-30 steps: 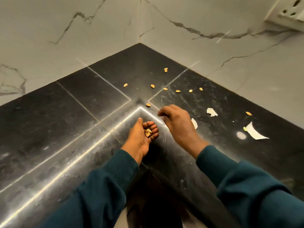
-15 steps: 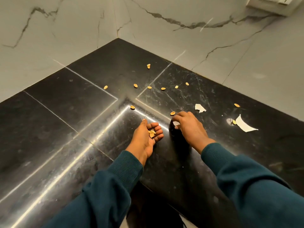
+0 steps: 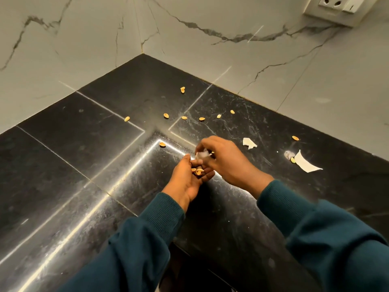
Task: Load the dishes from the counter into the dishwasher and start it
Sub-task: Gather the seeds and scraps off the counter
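No dishes or dishwasher are in view. My left hand (image 3: pixel 187 180) is cupped palm-up over the black counter (image 3: pixel 88 157) and holds several pale nut shells (image 3: pixel 199 171). My right hand (image 3: pixel 226 163) is right above it, fingers pinched on a small white scrap (image 3: pixel 201 154) and a shell, touching the left fingertips. Several more shells (image 3: pixel 184 118) lie scattered toward the corner, and one shell (image 3: pixel 162 144) lies just left of my hands.
Two torn white paper pieces (image 3: pixel 249 143) (image 3: pixel 305 163) and a shell (image 3: pixel 295 138) lie on the counter to the right. Marble walls (image 3: pixel 189 49) close the corner behind. A wall socket (image 3: pixel 336 9) sits at top right. The counter's front edge runs under my forearms.
My right hand lifted off the counter with a white scrap and a shell and moved left onto my cupped left hand. The left hand rose slightly. The view tilted up a little.
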